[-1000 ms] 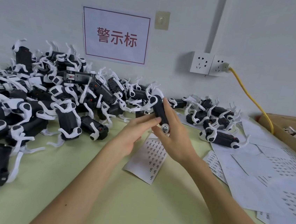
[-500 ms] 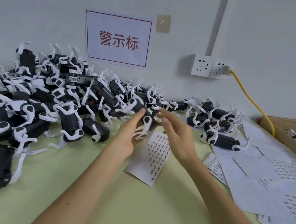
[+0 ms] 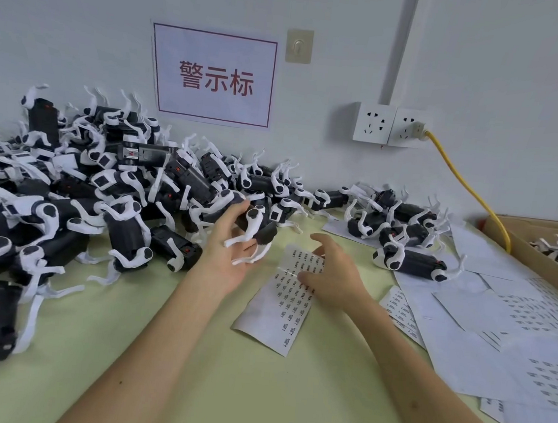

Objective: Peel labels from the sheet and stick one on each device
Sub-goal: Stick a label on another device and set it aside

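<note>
My left hand (image 3: 228,251) holds a black device with white legs (image 3: 253,227) just above the table, palm up, fingers curled round its body. My right hand (image 3: 330,278) rests on the label sheet (image 3: 281,309), fingers spread and bent, fingertips on the rows of small printed labels at its upper part. The sheet lies flat on the pale green table, just right of the held device.
A big heap of black-and-white devices (image 3: 76,197) fills the left and back. A smaller group (image 3: 403,231) lies back right. Several used sheets (image 3: 513,325) cover the right side. A cardboard box (image 3: 538,252) with devices stands far right; a yellow cable (image 3: 463,182) runs to wall sockets.
My right hand let go of the device and dropped onto the label sheet. My left hand has taken hold of a device and holds it alone, lower and nearer.
</note>
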